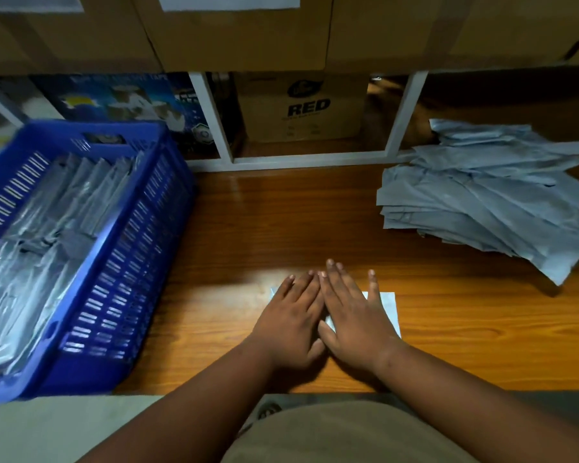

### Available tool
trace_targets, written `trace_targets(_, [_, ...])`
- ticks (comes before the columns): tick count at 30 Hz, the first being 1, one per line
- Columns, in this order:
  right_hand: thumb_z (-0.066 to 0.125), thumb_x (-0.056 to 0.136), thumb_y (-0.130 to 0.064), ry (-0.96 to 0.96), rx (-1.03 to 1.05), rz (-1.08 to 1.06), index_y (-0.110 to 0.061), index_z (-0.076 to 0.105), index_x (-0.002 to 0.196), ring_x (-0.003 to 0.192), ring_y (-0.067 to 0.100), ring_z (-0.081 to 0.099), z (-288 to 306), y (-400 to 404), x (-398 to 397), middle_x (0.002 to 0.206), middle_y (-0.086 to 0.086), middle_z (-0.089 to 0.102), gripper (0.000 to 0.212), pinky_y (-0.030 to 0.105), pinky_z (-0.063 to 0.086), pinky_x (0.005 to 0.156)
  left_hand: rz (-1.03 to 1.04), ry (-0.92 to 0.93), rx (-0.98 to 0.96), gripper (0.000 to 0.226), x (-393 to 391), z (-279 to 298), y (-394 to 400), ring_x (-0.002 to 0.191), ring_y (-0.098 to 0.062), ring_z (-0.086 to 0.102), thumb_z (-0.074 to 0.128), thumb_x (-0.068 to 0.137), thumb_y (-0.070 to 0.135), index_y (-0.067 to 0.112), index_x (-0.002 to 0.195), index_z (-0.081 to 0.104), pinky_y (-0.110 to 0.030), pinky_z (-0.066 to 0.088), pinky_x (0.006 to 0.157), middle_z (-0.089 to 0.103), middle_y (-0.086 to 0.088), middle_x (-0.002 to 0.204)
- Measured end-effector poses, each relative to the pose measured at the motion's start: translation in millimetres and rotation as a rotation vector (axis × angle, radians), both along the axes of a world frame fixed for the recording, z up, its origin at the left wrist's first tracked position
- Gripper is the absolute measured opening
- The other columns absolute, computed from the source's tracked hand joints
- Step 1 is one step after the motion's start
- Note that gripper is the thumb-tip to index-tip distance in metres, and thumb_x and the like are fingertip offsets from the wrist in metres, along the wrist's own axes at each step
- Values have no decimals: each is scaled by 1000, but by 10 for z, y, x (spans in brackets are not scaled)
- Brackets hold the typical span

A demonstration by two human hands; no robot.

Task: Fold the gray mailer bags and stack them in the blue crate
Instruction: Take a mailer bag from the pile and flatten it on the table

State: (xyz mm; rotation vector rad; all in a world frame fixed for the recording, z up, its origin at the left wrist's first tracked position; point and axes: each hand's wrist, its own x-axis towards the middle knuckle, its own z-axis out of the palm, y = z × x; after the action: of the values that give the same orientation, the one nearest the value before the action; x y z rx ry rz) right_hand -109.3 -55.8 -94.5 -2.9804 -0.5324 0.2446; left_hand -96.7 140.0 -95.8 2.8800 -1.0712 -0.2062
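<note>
Flat hands (325,315) on apparently folded mailer (386,307)

1. Your work surface is a wooden table (281,222).
2. A blue crate (121,262) stands at its left end.
3. A loose pile of gray mailer bags (488,202) lies far right.
4. One folded bag (386,309) lies flat near your edge.

Two hands (325,325), one blue crate (141,248), one loose pile of gray mailer bags (488,198).
</note>
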Motion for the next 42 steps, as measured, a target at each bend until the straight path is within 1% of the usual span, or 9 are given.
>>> trace_targets(4, [29, 104, -64, -4, -32, -15, -17, 3, 172, 165, 23, -6, -97, 146, -4, 179, 7, -2, 86, 69, 1, 127, 22, 22, -32, 93, 16, -61, 113, 165, -25, -4, 37, 99, 63, 14, 171, 2, -53, 12, 130, 3, -9, 178])
trace_targets(11, [27, 103, -64, 14, -45, -28, -22, -13, 170, 164, 24, -14, -131, 165, 20, 179, 5, -11, 89, 67, 0, 127, 10, 1, -49, 94, 39, -137, 126, 165, -28, -7, 35, 100, 61, 8, 169, 1, -53, 12, 130, 0, -15, 178])
trace_targets(23, [24, 101, -67, 33, -28, -21, -25, -14, 170, 164, 21, -17, -89, 146, 37, 179, 2, -13, 89, 62, -5, 128, 7, -8, -38, 95, 23, -127, 116, 164, -26, -10, 35, 100, 64, 13, 170, -3, -55, 11, 130, -4, -11, 178])
trace_targets(30, [17, 107, -70, 30, 6, 28, -38, 10, 171, 165, 22, -8, -63, -380, -58, 179, -2, -7, 72, 65, 0, 128, 97, 40, 42, 97, -33, -65, 161, 163, -22, -16, 18, 100, 82, 18, 170, -3, -52, 4, 131, -10, -7, 178])
trace_targets(32, [19, 106, -70, 40, -7, 27, -36, 15, 170, 166, 23, -4, -43, -492, -76, 180, 0, -1, 73, 64, 3, 128, 127, 37, 33, 103, -35, 26, 165, 164, -27, 0, 22, 97, 87, 17, 171, 6, -50, 11, 130, 2, -10, 178])
trace_targets(34, [27, 102, -73, 21, -18, 42, -30, 25, 168, 161, 29, 18, 61, -501, -34, 176, 4, 22, 79, 57, 18, 127, 170, 33, 32, 109, 29, 163, 131, 155, -32, 27, 37, 88, 92, 19, 168, 20, -49, 28, 123, 26, -9, 171])
trace_targets(36, [39, 95, -76, 13, -55, 66, -26, 31, 165, 143, 30, 39, 223, -461, 73, 160, 5, 41, 86, 49, 36, 113, 228, 65, 56, 107, 121, 315, 69, 137, -30, 44, 57, 76, 91, 27, 159, 32, -46, 39, 110, 44, -5, 153])
trace_targets(39, [55, 89, -77, 107, -118, 111, -31, 41, 155, 128, 29, 50, 438, -366, 278, 143, 4, 52, 82, 47, 43, 101, 273, 91, 155, 77, 244, 496, -18, 120, -30, 57, 75, 74, 75, 31, 134, 55, -42, 43, 98, 61, -2, 130])
trace_targets(42, [67, 88, -69, 208, -108, 127, -35, 55, 139, 124, 26, 54, 587, -304, 471, 133, 0, 57, 63, 48, 43, 101, 290, 119, 245, 26, 353, 660, -39, 113, -30, 64, 71, 86, 42, 29, 108, 65, -45, 41, 96, 69, 1, 112])
